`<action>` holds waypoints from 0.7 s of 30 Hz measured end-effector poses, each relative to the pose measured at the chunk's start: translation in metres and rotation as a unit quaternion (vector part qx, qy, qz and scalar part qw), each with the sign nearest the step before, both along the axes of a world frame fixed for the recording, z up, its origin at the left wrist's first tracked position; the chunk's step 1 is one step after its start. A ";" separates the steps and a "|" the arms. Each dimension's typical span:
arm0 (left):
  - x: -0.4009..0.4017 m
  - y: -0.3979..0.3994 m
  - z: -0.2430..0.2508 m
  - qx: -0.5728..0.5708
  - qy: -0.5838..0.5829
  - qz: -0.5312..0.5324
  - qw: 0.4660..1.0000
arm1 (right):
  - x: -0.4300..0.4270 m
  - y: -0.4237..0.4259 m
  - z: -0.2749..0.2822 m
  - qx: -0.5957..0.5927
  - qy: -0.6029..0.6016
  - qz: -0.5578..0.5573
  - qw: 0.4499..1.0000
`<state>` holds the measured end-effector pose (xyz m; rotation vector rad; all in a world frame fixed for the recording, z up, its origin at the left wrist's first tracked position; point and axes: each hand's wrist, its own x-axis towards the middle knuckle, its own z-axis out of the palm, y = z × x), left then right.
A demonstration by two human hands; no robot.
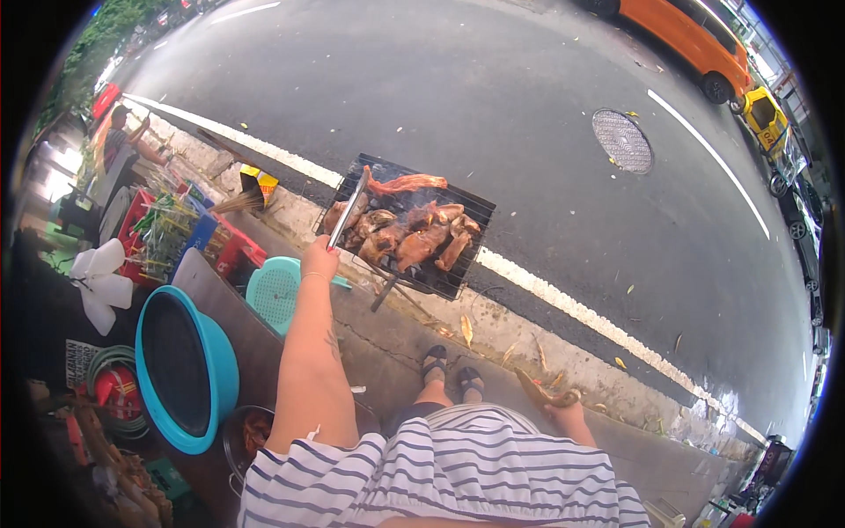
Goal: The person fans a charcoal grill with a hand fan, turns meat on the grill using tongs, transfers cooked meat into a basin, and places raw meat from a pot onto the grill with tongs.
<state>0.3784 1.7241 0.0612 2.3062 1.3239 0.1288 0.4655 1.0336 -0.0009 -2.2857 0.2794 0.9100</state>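
Note:
Metal tongs (348, 210) are in the grip of my left hand (319, 259), which reaches out over the near left edge of a charcoal grill (482, 210). The far end of the tongs lies beside a long reddish strip of meat (409, 183). Several browned pieces of meat (422, 245) rest on the wire grate, with smoke rising among them. Low by my right side, my right hand (570, 417) holds a flat brown fan-like object (538, 389), seen nearly edge-on. What it is made of cannot be told.
To the left, a table (221, 297) bears a mint-green colander (274, 290), a turquoise basin (221, 376) and a pot of meat (254, 429). Crates of skewers (158, 231) stand beyond. A person (129, 138) sits farther off. The curb (528, 317) borders the road.

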 end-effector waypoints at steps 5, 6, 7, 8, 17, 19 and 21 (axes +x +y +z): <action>-0.010 0.011 -0.003 0.047 0.016 0.004 0.999 | 0.005 0.023 0.014 0.002 0.023 0.015 1.000; -0.013 0.015 -0.004 0.052 0.059 0.012 0.997 | 0.005 0.029 0.019 0.015 0.027 0.027 0.999; -0.014 0.018 -0.005 0.051 0.059 0.013 0.997 | 0.005 0.034 0.023 0.014 0.027 0.028 0.999; -0.015 0.022 -0.004 0.054 0.109 0.018 0.992 | 0.005 0.039 0.027 0.022 0.039 0.024 0.999; 0.073 -0.035 0.035 0.127 0.159 -0.133 0.970 | -0.001 0.019 0.008 -0.014 -0.006 0.066 0.998; 0.095 -0.047 0.037 0.167 0.205 -0.210 0.941 | 0.000 0.022 0.015 0.007 0.027 0.018 0.999; 0.112 -0.050 0.036 0.178 0.212 -0.228 0.934 | 0.001 0.026 0.022 -0.013 -0.015 0.034 0.999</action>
